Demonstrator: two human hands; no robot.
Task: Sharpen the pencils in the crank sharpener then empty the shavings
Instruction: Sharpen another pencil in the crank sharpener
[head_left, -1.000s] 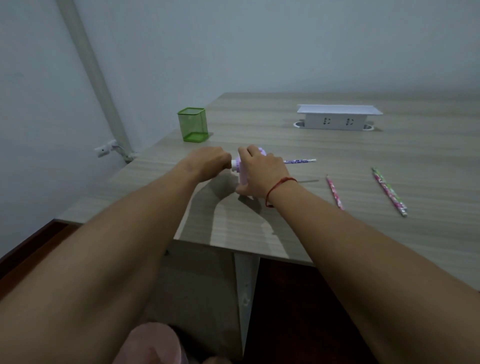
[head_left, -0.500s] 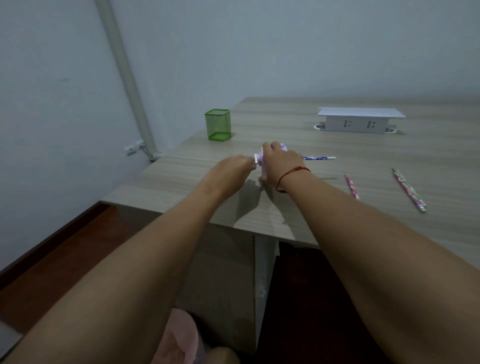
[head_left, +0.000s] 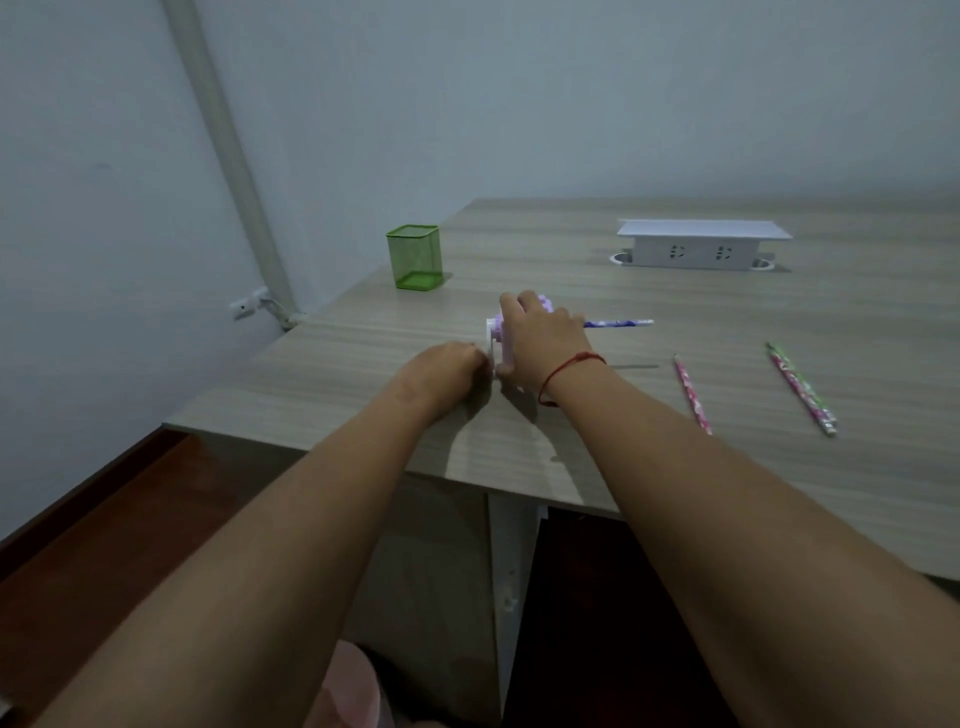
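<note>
Wood-grain desk (head_left: 675, 457), seen from head cam, w/ a pale pipe (head_left: 228, 156) running up the wall at L. White socket box (head_left: 696, 253) sits at the far side of the desk; green mesh pencil cup (head_left: 415, 257) stands upright near the far L corner, well apart from the hands. Hands are close together at desk ctr. R hand (head_left: 545, 345) is clamped over the purple crank sharpener (head_left: 503, 340) from above, fingers curled round the body, pressing it to the desktop. L hand (head_left: 441, 370) is curled at the white crank (head_left: 490, 332) on the sharpener's L end, fingertips closed on its lower part; the knob itself is hidden. Blue-patterned pencil (head_left: 618, 324) sticks out of the sharpener's R side, lying level. Pink pencil (head_left: 692, 396) and green-pink pencil (head_left: 801, 388) lie loose on the desk to the R, apart from each other. Red string bracelet (head_left: 569, 370) circles the R wrist.
</note>
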